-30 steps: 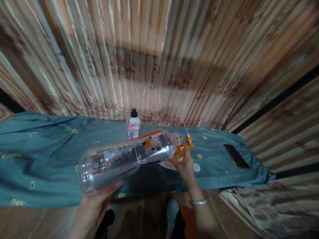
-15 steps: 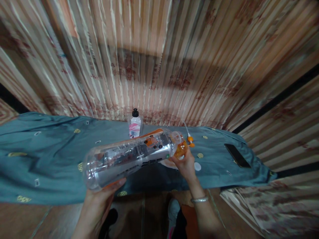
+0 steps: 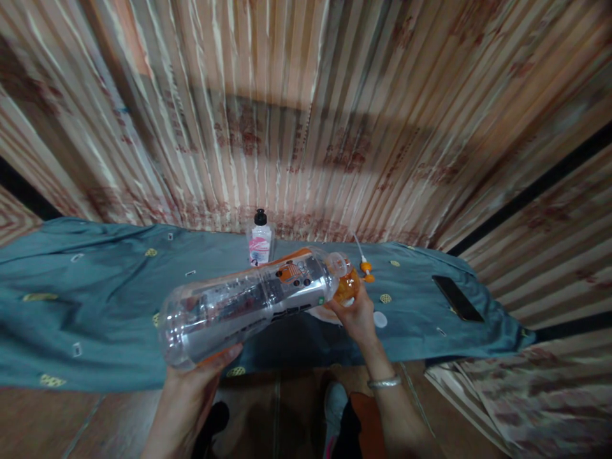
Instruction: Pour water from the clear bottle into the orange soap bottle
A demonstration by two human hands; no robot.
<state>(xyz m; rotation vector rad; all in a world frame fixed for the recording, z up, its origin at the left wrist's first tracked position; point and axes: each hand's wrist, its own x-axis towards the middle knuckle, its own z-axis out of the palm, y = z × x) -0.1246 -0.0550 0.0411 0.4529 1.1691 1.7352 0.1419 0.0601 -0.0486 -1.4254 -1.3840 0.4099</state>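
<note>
My left hand (image 3: 201, 376) is wrapped round the base end of a large clear plastic bottle (image 3: 243, 303) with an orange and silver label. The bottle lies tilted across the view, its uncapped mouth pointing right and slightly up. That mouth is against or just in front of a small amber-orange bottle (image 3: 349, 285); whether they touch I cannot tell. My right hand (image 3: 358, 317) is closed round the amber bottle, whose lower part is hidden by the fingers. Behind it lies an orange pump head (image 3: 366, 270) with a thin tube. A round white cap (image 3: 379, 319) rests near my right wrist.
A small clear bottle (image 3: 260, 245) with a black cap and pink label stands at the back. On the right lies a black phone (image 3: 458, 298). A green patterned cloth (image 3: 105, 287) covers the table, and a striped curtain (image 3: 287, 127) hangs behind it.
The view has shifted very slightly. Both hands keep their grips, and the two bottles stay almost where they were.
</note>
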